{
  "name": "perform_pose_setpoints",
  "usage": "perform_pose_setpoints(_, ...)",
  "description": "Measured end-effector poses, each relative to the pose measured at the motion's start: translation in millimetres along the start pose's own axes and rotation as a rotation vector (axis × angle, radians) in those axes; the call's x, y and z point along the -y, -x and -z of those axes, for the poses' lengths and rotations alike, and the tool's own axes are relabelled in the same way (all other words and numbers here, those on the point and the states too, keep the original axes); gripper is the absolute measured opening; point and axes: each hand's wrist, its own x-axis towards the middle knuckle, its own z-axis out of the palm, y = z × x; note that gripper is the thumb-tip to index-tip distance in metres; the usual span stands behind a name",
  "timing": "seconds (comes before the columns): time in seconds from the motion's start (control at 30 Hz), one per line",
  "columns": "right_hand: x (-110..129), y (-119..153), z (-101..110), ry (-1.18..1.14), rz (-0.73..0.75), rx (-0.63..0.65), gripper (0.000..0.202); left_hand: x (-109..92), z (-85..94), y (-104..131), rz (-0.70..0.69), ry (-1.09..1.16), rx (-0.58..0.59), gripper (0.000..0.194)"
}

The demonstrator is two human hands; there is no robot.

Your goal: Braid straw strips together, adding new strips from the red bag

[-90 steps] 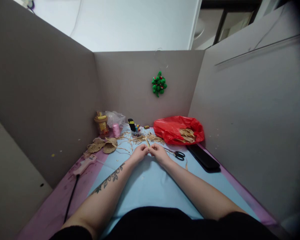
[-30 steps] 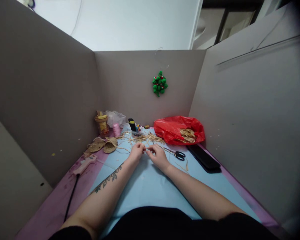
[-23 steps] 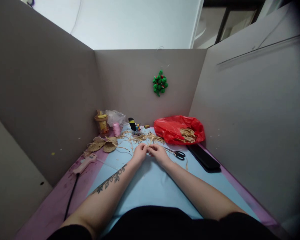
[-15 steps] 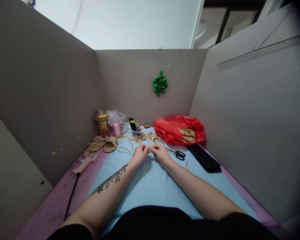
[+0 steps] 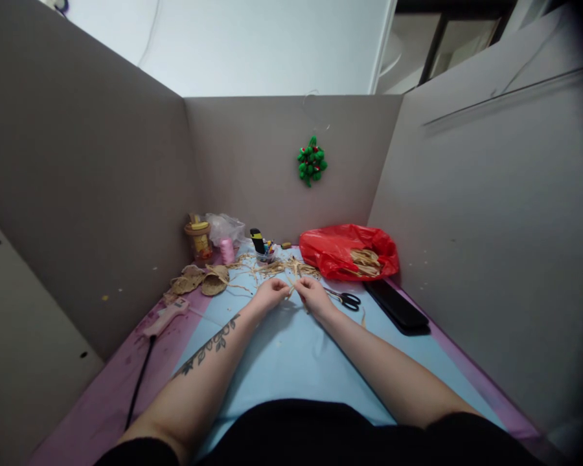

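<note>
My left hand (image 5: 273, 293) and my right hand (image 5: 311, 294) are close together over the blue cloth, fingertips pinched. A thin pale straw strand (image 5: 291, 282) shows between them, and both hands grip it; its lower part is mostly hidden by the fingers. Just beyond the hands lie loose dry straw strands (image 5: 298, 266). Black-handled scissors (image 5: 350, 301) rest to the right of my right hand, their blades partly covered by it. Left of my left hand sit small woven straw pieces (image 5: 215, 281).
A red plastic bag (image 5: 325, 249) with straw stands at the back right, a black flat case (image 5: 398, 307) before it. Behind are a pen cup (image 5: 266, 255), a pink thread spool (image 5: 227, 251) and a jar (image 5: 199, 243). A pink glue gun (image 5: 168, 316) lies left. Grey panels (image 5: 272, 162) enclose the table.
My left hand has shifted slightly left and its forearm has turned a little. My right hand has moved slightly, opening a small gap where the strand shows more.
</note>
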Motion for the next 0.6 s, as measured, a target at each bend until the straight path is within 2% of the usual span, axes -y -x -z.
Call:
perform_pose_setpoints(0.2,0.8,0.5,-1.0,0.051,0.04,-0.04,0.021,0.8,-1.0,-1.2,-0.035,-0.03,-0.046,0.014)
perform_pose_setpoints(0.3,3.5,2.2,-3.3,0.031,-0.007,-0.057,0.017,-0.1,-2.9,0.3,-0.075,-0.13,-0.056,0.015)
perform_pose_setpoints(0.47,8.4,8.2,-7.3,-0.055,-0.184,-0.055,0.019,3.0,-12.7,6.2,-0.266,-0.42,-0.145,0.018)
perform_pose_setpoints(0.6,6.0,9.2,-8.2,-0.057,-0.156,-0.071,0.017,5.3,-19.0,10.4,-0.378,-0.533,-0.141,0.021)
